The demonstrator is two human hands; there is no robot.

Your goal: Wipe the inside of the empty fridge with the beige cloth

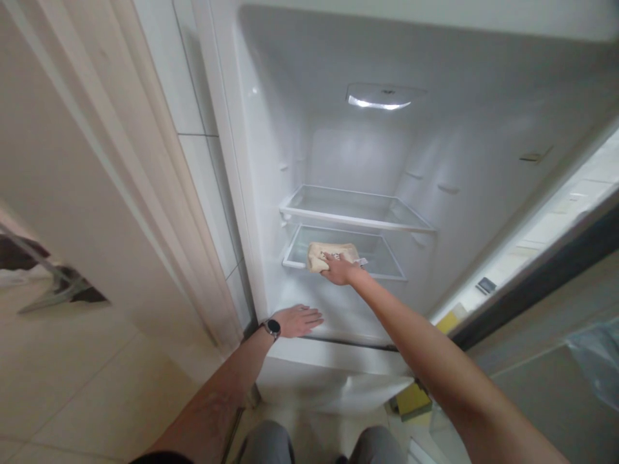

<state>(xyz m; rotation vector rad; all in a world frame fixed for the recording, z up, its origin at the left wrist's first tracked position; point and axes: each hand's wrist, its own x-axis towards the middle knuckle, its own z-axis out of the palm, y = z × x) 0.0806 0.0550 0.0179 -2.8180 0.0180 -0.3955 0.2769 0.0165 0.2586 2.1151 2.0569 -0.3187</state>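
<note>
I look down into an open, empty white fridge. My right hand reaches in and presses a beige cloth flat on the lower glass shelf, fingers laid over the cloth. My left hand, with a dark watch on the wrist, rests flat with fingers stretched out on the fridge's white floor near the front left. It holds nothing. A second glass shelf sits just above the lower one.
The fridge door stands open at the right, with a yellow item low beside it. A lit lamp sits in the fridge ceiling. A pale wall and door frame rise at the left over beige floor tiles. My knees show at the bottom.
</note>
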